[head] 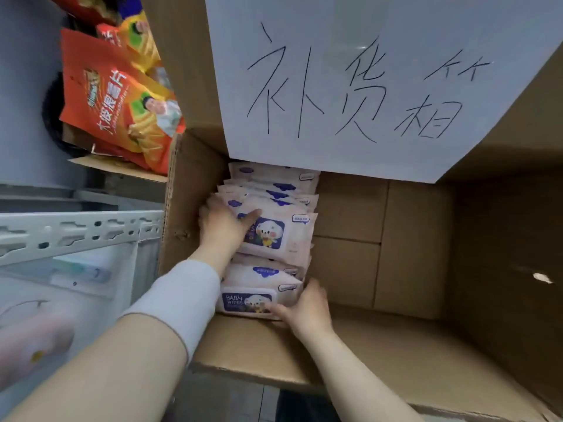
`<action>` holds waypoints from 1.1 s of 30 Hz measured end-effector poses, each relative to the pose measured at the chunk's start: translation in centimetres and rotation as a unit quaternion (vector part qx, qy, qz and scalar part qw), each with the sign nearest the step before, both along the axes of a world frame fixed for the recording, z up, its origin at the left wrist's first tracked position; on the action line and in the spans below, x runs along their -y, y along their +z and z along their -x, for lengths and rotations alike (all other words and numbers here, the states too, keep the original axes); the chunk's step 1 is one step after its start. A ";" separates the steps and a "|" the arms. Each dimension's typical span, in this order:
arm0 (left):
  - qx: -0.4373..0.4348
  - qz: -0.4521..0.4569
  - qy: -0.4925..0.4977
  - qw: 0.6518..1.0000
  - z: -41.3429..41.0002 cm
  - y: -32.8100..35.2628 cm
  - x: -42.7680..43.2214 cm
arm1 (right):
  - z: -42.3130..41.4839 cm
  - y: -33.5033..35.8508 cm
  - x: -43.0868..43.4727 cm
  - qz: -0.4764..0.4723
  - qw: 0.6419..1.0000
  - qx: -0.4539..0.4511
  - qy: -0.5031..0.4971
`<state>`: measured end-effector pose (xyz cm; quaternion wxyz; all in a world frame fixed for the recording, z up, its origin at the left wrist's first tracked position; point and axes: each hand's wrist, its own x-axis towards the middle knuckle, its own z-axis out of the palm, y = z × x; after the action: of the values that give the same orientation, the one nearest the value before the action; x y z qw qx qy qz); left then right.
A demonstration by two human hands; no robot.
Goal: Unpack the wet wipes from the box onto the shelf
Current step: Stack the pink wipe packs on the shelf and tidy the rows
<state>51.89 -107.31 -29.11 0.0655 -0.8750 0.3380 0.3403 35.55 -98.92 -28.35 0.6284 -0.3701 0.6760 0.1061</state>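
A big open cardboard box holds a row of several pink wet wipe packs stacked along its left wall. My left hand reaches into the box and grips a pack with a bear picture, thumb across its face. My right hand grips the nearest pack, labelled BABY WIPES, at its right end. The white metal shelf stands to the left of the box.
A raised box flap carries a white paper sign with handwritten characters. Orange snack bags lie in another box at the upper left. A blurred pink pack lies on the shelf at the lower left. The box's right half shows bare cardboard.
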 end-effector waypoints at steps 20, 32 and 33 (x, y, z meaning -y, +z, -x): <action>-0.171 -0.003 0.023 0.985 0.1 1.9 -0.2 | -1.1 0.6 -1.1 -0.017 0.996 0.060 -0.062; -0.249 0.185 0.198 0.930 -0.7 11.6 -1.5 | 6.4 7.5 -0.4 0.070 0.984 0.064 -0.151; -0.246 0.212 0.209 0.922 -0.6 13.3 -1.9 | 7.5 8.5 -0.2 0.084 0.983 0.057 -0.152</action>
<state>52.45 -105.42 -15.81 -0.2797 -0.8080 0.2172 0.4709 28.03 -98.71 -19.87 0.6410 -0.3204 0.6941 -0.0691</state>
